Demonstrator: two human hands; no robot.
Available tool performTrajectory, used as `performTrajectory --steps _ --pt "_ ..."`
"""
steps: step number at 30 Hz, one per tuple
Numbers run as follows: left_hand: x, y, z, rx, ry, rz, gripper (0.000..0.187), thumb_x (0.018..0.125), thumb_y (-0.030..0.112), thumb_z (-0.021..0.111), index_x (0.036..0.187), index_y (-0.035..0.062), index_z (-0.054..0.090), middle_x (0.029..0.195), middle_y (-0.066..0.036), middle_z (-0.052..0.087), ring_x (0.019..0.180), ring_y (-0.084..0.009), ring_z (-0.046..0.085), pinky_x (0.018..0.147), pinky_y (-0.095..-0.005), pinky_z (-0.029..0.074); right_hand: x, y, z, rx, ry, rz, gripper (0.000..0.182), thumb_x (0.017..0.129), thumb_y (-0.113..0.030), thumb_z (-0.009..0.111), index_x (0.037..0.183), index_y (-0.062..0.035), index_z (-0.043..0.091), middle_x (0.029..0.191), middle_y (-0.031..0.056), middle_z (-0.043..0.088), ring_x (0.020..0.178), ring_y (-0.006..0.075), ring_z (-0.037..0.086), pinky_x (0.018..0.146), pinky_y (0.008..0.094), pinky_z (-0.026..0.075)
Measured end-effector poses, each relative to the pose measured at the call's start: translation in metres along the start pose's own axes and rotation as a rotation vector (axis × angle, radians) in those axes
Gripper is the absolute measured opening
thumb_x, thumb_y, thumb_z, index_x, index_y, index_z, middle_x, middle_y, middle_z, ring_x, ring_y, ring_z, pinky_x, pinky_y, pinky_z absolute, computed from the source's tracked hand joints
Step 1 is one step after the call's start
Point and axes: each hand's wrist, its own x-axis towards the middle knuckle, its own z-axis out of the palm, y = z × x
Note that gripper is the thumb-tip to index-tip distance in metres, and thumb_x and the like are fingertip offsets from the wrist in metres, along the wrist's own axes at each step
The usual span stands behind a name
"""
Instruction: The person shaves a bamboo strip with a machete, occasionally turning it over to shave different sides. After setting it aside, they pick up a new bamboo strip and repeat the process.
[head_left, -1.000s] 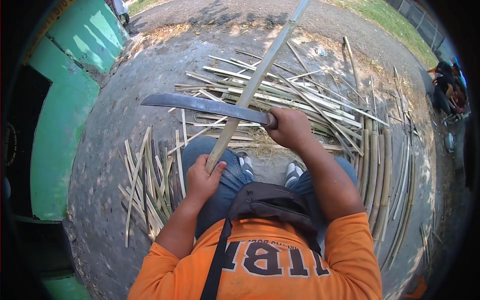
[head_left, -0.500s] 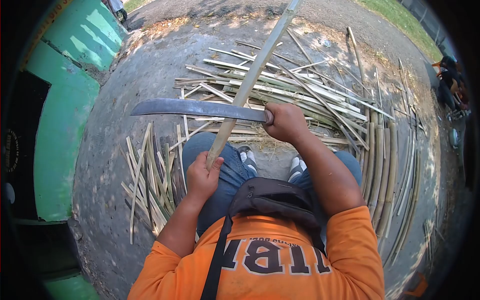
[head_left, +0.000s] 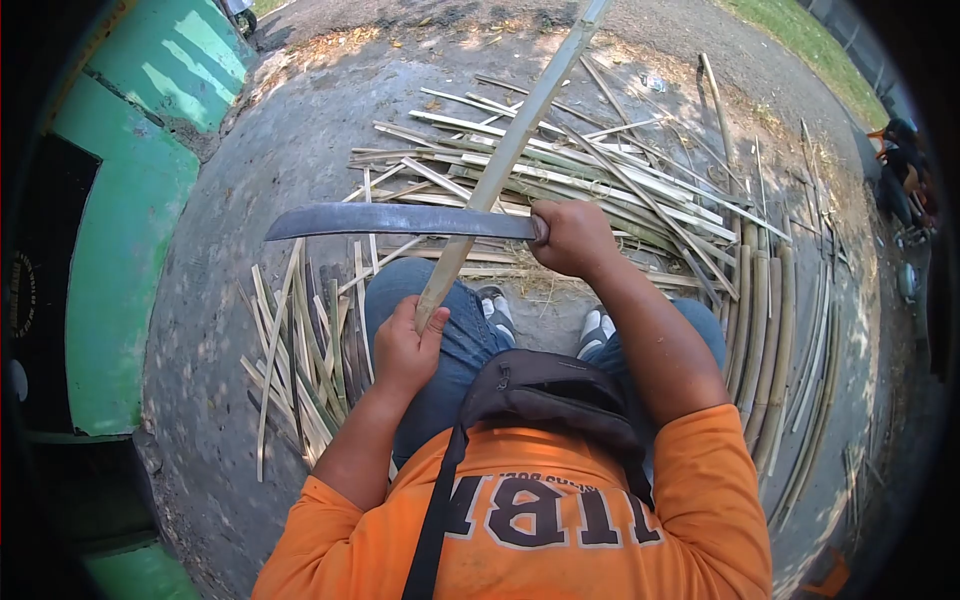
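Observation:
My left hand (head_left: 408, 345) is closed around the lower end of a long bamboo strip (head_left: 508, 150), which slants up and to the right past the top of the view. My right hand (head_left: 575, 238) grips the handle of a machete (head_left: 400, 220). The broad blade points left and lies across the strip, above my left hand; whether its edge touches the strip I cannot tell.
Split bamboo strips (head_left: 600, 190) lie in a pile beyond my feet, with more strips (head_left: 285, 350) at the left. Bamboo poles (head_left: 765, 330) lie at the right. A green wall (head_left: 130, 270) stands on the left. A person (head_left: 900, 170) is at the far right.
Both hands, the strip and the machete hold nearly the same pose. The blade appears very slightly lower in the view, and the whole scene has shifted a little.

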Motion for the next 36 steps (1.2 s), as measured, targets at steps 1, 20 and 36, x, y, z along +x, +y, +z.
performTrajectory --steps 1,20,36 --pt "0.0 0.001 0.0 -0.001 -0.002 0.001 0.044 0.101 0.044 0.067 0.107 0.0008 0.066 0.081 -0.02 0.07 0.075 -0.0431 0.07 0.065 -0.0471 0.054 0.0 0.0 0.001 0.0 -0.01 0.015 0.011 0.08 -0.022 0.068 0.082 -0.0109 0.067 0.073 0.0153 0.066 0.073 0.04 0.067 0.067 0.053 0.053" --pt "0.0 -0.006 -0.001 -0.033 -0.032 -0.037 0.045 0.102 0.045 0.066 0.108 0.0012 0.067 0.086 -0.021 0.071 0.08 -0.044 0.07 0.069 -0.0487 0.054 -0.002 -0.005 0.003 0.043 0.049 -0.026 0.013 0.081 -0.023 0.067 0.082 -0.0108 0.067 0.073 0.0158 0.067 0.073 0.0393 0.068 0.068 0.0515 0.054" --pt "-0.003 -0.002 -0.003 0.035 -0.043 -0.022 0.043 0.102 0.044 0.065 0.106 0.0012 0.066 0.086 -0.022 0.071 0.08 -0.0452 0.069 0.07 -0.0502 0.053 0.006 0.026 -0.015 0.045 0.021 0.177 0.013 0.083 -0.022 0.065 0.082 -0.0095 0.069 0.074 0.0195 0.068 0.073 0.0432 0.068 0.068 0.0541 0.055"
